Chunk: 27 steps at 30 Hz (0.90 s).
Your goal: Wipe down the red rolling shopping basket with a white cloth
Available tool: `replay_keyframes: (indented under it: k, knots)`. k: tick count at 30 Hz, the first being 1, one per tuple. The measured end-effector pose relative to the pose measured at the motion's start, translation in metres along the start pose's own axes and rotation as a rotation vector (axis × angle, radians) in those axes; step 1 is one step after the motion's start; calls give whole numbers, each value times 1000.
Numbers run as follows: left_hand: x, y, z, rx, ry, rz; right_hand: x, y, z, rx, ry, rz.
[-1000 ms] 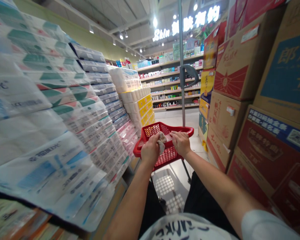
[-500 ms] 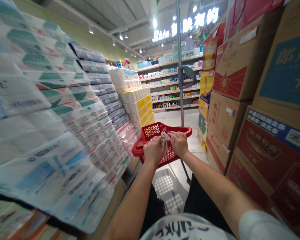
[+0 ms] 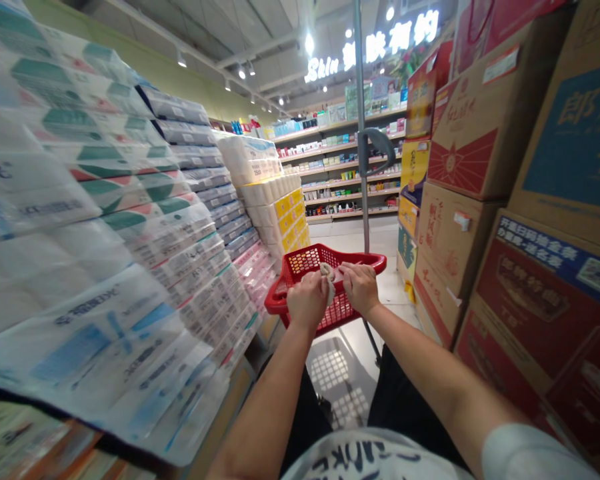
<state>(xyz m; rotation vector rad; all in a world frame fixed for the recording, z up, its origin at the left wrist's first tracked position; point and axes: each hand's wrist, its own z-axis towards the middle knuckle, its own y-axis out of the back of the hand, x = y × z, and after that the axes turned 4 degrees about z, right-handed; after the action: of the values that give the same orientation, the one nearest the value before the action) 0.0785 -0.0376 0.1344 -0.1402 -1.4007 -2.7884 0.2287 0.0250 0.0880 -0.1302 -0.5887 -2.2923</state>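
Observation:
My left hand (image 3: 308,300) is closed around a crumpled off-white cloth (image 3: 327,272), whose folds stick out beside the thumb. Close by on the right, my right hand (image 3: 361,287) has its fingers curled at the red bar crossing the shopping basket (image 3: 276,305). Its palm side is hidden, so the exact grip shows only in part. Both hands are over the near part of this red plastic basket, which has perforated walls. What lies inside it is mostly covered by my hands.
Packs of tissue paper (image 3: 90,320) are piled high on the left. Cardboard cartons (image 3: 460,233) form a wall on the right. A metal pole (image 3: 364,213) with a grey hooked handle (image 3: 377,150) rises behind the basket. Stocked shelves (image 3: 340,180) stand ahead.
The cloth by my left hand has shifted slightly, and more of its pale lower part shows. Both hands and the basket stay nearly where they were.

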Motion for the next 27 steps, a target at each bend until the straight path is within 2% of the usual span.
replay_keyframes:
  k: [3, 5, 14, 16, 21, 24, 27]
  knots:
    - [1, -4, -16, -112, -125, 37, -3, -1, -1, -2, 2, -3]
    - [1, -5, -23, -119, -152, 49, -5, -3, -2, -4, 6, -5]
    - [5, 6, 9, 108, 82, 66, -1, 0, -2, -6, 6, -6]
    - [5, 3, 4, 76, 41, 64, 0, 0, -2, -8, 4, -1]
    - [6, -4, -24, -115, -155, 33, -2, 3, -1, -12, 17, 14]
    - [8, -2, -22, -93, -140, 3, -4, 3, -1, 2, 16, 18]
    - [11, 3, -9, -8, -33, -5, -5, 1, -1, 23, 17, 27]
